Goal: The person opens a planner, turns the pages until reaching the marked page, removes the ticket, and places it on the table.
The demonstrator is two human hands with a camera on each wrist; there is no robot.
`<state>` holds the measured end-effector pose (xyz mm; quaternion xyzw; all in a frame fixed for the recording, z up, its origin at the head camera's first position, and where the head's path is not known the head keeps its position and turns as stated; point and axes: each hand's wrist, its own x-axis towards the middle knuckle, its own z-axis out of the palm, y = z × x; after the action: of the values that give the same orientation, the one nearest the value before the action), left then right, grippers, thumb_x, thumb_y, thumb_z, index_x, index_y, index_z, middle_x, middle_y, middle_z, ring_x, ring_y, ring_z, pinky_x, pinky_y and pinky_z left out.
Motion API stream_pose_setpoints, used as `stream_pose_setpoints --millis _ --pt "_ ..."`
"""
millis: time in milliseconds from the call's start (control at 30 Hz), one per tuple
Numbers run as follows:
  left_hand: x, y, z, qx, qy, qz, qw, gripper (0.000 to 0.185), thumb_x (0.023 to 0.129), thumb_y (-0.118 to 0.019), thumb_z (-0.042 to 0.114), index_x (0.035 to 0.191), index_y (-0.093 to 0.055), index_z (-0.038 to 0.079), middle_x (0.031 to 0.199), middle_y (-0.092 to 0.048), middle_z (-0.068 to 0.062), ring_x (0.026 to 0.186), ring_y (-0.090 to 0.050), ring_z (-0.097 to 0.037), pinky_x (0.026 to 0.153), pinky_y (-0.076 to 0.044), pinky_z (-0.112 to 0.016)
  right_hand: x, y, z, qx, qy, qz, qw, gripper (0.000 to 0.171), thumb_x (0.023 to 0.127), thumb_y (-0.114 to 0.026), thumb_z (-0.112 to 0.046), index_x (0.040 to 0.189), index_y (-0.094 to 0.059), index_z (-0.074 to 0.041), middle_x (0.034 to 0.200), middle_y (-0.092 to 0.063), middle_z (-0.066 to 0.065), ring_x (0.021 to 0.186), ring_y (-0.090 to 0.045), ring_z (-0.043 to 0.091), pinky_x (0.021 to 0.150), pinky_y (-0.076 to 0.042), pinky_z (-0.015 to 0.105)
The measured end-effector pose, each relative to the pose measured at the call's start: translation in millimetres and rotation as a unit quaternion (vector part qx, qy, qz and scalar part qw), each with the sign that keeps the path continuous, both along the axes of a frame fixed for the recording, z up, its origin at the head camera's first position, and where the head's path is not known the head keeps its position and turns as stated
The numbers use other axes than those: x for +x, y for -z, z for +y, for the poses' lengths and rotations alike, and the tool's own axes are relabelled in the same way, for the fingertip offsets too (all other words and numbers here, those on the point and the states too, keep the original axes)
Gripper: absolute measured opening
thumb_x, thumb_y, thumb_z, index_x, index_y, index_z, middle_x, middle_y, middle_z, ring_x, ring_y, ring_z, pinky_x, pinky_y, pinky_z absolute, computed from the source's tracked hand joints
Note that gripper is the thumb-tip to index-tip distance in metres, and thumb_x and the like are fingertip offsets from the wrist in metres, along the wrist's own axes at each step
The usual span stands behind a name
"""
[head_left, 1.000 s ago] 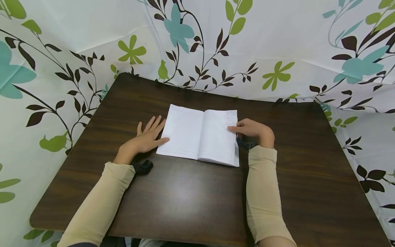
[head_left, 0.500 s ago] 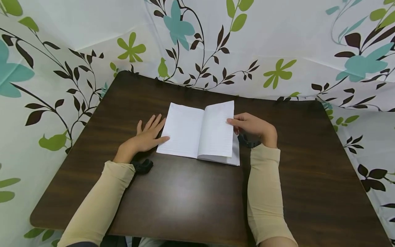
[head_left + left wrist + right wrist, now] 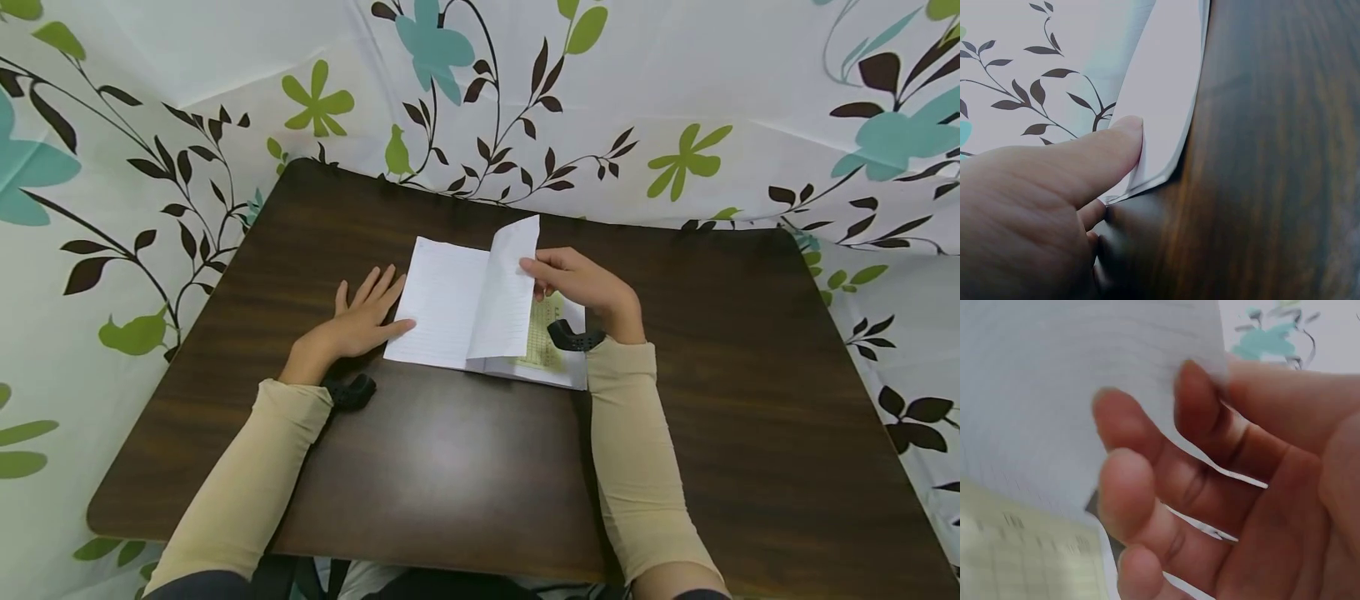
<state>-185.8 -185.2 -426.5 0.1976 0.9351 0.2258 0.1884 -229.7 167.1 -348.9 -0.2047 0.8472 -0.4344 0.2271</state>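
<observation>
An open lined notebook (image 3: 442, 304) lies on the dark wooden table (image 3: 450, 475). My right hand (image 3: 577, 283) pinches the edge of its right-hand pages (image 3: 506, 287) and holds them lifted upright; a greenish printed inside cover (image 3: 543, 337) shows beneath. In the right wrist view the fingers (image 3: 1147, 487) curl behind the lined page (image 3: 1054, 394). My left hand (image 3: 360, 321) lies flat on the table with straight fingers, its thumb (image 3: 1097, 156) touching the notebook's left edge (image 3: 1166, 106).
A white curtain with teal, green and brown floral print (image 3: 675, 100) hangs close around the table's far and side edges. Bare tabletop stretches in front of the notebook and to its right (image 3: 750, 375). Both forearms wear beige sleeves.
My right hand has lifted the right-hand pages off the notebook and swung them up and leftward, uncovering the greenish sheet. The left hand stayed in place.
</observation>
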Motion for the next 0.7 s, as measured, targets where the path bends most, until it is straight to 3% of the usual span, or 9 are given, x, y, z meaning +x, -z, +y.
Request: stream_pose_setpoints --millis 233,500,700 --pt "1.5 -3.6 1 0.011 -0.011 -0.003 0.9999 0.079 0.097 -0.04 0.054 0.155 0.002 0.02 0.162 0.015 -0.004 0.148 0.019 -0.028 0.108 0.019 -0.063 -4.4 7.1 -21 -0.02 -0.013 0.003 1.0 0.048 0.098 -0.049 -0.043 0.085 -0.05 0.003 0.081 -0.056 0.017 0.082 -0.058 0.04 0.078 -0.044 0.05" --pt "0.8 -5.6 3 0.007 -0.01 -0.008 0.9999 0.079 0.098 -0.041 0.053 0.155 0.002 0.019 0.162 0.015 -0.005 0.148 0.019 -0.029 0.108 0.019 -0.064 -4.8 20.9 -49 0.006 -0.045 0.023 0.999 0.04 0.1 -0.048 -0.039 0.088 -0.061 -0.003 0.089 -0.069 0.014 0.077 -0.063 0.023 0.075 -0.048 0.034" --pt "0.6 -4.8 3 0.003 -0.014 -0.008 0.9999 0.08 0.097 -0.041 0.055 0.155 0.002 0.02 0.162 0.014 -0.004 0.148 0.018 -0.028 0.108 0.019 -0.064 -3.5 31.2 -67 0.012 -0.035 0.042 0.998 0.04 0.099 -0.049 -0.04 0.084 -0.062 -0.005 0.087 -0.071 0.007 0.076 -0.062 0.019 0.069 -0.045 0.029"
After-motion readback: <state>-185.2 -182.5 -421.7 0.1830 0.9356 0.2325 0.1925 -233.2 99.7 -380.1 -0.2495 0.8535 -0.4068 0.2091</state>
